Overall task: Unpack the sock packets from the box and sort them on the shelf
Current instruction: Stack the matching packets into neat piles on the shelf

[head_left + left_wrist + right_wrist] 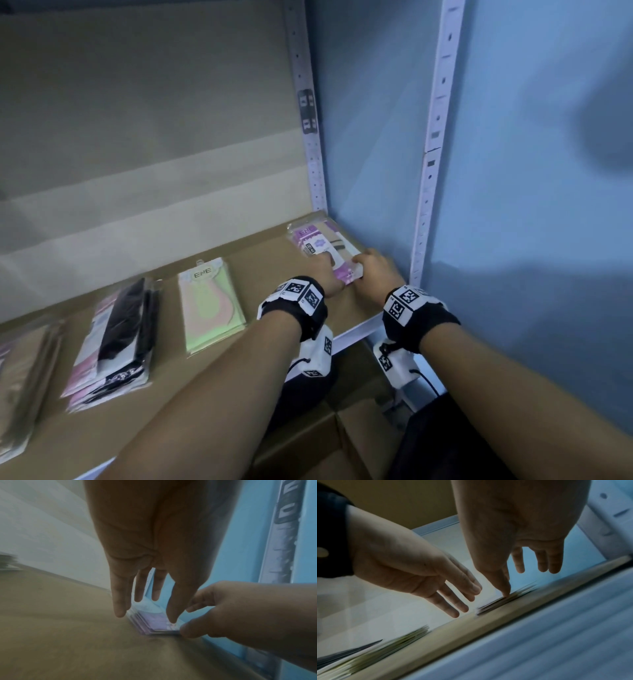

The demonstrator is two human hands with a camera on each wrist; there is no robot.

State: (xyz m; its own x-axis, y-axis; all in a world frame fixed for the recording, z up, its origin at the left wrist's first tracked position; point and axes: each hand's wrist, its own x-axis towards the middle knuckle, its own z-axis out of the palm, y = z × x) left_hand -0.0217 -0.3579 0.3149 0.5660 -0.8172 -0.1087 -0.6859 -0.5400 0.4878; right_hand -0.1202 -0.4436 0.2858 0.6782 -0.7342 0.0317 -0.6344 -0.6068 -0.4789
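Observation:
A stack of purple sock packets [317,241] lies at the right end of the cardboard-lined shelf [260,274], close to the blue wall. My left hand [330,274] reaches its near left corner with straight fingers. In the left wrist view its thumb tip touches the top of the stack [154,623]. My right hand [364,267] is at the near right corner. There the right hand [188,618] has its thumb against the near edge and curled fingers at the right side. The right wrist view shows its thumb tip pressing on the stack [491,607].
Further left on the shelf lie green packets [210,305], black-and-pink packets [116,339] and beige packets [24,377]. An open cardboard box [325,431] stands below the shelf edge. White perforated uprights [435,137] frame the right side.

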